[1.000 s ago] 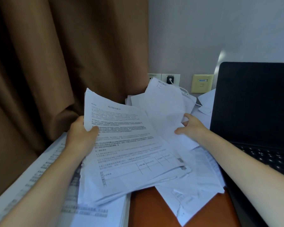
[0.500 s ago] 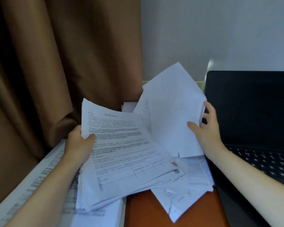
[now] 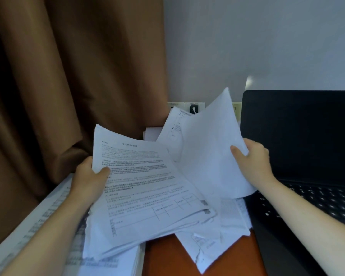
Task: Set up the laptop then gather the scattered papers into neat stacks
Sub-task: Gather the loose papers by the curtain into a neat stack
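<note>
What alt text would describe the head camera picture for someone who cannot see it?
A person's left hand grips a printed bundle of papers while the right hand holds up blank-faced sheets beside an open black laptop; loose papers lie on the reddish desk, brown curtain behind.

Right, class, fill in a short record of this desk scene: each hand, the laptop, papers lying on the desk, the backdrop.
Left hand: grips the printed bundle at its left edge
Right hand: holds white sheets up by their right edge
Laptop: open, screen dark, right of the papers
Loose papers: overlapping on the orange desk
Backdrop: brown curtain, pale wall with sockets
</note>
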Motion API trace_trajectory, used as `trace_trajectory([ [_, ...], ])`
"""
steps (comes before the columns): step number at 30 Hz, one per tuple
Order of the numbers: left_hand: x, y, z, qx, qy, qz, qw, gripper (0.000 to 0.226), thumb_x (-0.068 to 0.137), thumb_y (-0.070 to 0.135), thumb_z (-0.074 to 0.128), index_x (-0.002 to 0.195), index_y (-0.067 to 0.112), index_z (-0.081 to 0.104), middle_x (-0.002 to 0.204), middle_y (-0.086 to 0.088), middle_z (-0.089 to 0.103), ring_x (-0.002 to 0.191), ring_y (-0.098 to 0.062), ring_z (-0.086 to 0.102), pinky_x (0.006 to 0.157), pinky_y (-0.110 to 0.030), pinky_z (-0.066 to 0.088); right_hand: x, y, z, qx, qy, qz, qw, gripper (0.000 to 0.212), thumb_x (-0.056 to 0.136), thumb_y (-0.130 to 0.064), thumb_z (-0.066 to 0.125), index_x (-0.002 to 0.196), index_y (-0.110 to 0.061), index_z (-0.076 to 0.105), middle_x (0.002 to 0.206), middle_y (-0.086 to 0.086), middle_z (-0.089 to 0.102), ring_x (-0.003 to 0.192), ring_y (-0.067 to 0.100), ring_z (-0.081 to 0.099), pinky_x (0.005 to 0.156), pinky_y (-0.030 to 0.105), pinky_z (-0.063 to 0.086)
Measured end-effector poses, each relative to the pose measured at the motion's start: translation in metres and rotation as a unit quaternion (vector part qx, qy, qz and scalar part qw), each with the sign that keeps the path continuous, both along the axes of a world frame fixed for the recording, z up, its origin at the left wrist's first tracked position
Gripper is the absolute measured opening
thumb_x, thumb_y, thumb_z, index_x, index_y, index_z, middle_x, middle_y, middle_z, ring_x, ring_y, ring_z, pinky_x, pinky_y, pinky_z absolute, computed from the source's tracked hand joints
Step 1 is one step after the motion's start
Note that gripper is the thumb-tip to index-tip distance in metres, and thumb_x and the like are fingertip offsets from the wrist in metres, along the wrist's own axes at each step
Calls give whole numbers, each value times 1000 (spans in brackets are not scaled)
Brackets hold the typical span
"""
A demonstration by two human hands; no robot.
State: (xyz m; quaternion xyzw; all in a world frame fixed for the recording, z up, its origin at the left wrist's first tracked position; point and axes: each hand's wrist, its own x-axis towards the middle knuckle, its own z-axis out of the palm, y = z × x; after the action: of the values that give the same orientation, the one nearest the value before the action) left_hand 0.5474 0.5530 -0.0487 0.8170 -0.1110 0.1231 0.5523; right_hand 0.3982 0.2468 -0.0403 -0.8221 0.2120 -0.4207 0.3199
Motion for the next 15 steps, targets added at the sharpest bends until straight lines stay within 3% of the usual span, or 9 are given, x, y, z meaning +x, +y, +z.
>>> trace_trajectory([
  [3,1,0,-1,-1,0,0,1000,24,89,0,53,113,2,58,100,-5,58,90,-22,54,78,-32,40,4,1,-6,22,-13,14,1000,27,94,-8,49,68,-12,53,64,0,54,58,14,48,48,18,36],
  [6,1,1,0,-2,-5,10,1000,23,89,1,53,112,2,58,101,-6,59,90,-22,54,78,-32,40,8,-5,-5,128,-132,11,983,31,92,-4,48,62,0,41,58,5,39,54,10,35,46,19,27],
  [8,1,2,1,-8,-8,18,1000,24,90,1,53,113,3,58,101,-5,58,90,-22,54,78,-32,40,8,-8,1,176,-197,14,964,33,93,-6,49,63,5,41,62,7,40,57,9,38,53,21,31],
  [11,2,3,3,-20,-6,33,999,25,90,1,53,114,3,59,100,-4,57,89,-22,53,78,-32,40,7,-11,12,214,-265,10,940,35,95,-8,48,60,-7,43,62,-2,47,53,-3,43,53,14,39],
  [15,4,4,1,-3,4,30,1000,26,90,2,53,115,4,59,106,-8,61,92,-25,55,82,-35,43,11,-10,19,275,-287,23,918,19,95,-10,49,85,2,60,75,-1,58,73,10,54,70,28,47],
])
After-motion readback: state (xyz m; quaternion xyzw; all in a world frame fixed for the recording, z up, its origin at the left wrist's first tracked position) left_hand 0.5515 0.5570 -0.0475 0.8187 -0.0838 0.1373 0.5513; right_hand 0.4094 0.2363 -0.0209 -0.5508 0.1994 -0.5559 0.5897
